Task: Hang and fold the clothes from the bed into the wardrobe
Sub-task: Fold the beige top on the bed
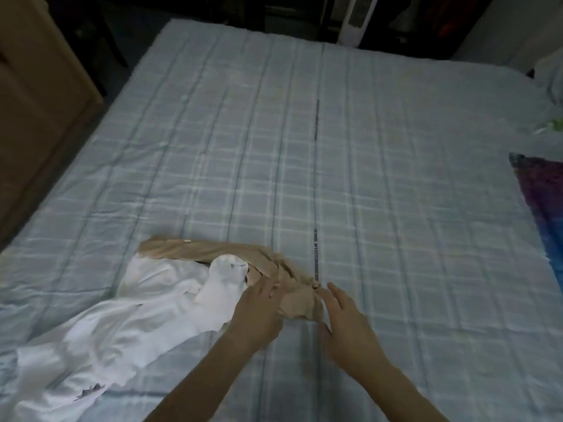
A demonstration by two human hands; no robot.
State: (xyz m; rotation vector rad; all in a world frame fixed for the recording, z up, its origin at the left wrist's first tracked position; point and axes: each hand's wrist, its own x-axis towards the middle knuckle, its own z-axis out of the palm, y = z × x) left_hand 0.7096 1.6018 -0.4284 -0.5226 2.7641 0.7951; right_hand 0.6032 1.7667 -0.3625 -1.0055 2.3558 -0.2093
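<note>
Clothes still lie on the bed, near its front edge: a tan garment bunched in a long strip, and a white garment spread to its left and partly over it. The left hand rests on the tan garment's near end, its fingers fairly straight and pressing down on the cloth rather than curling round it. The right hand sits just beside that same end, fingers spread and relaxed, its fingertips at the edge of the fabric; its grip holds nothing that I can see.

Further out, a purple and blue cloth lies at the bed's right edge, well apart from both hands. A white fan stands beyond the far end.

My guess is that the tan piece is about to be smoothed or folded. Since the white garment overlaps it, pulling the tan one could drag the white one along and tangle both. Thin, bunched fabric may also slip from a loose pinch or fold unevenly.
</note>
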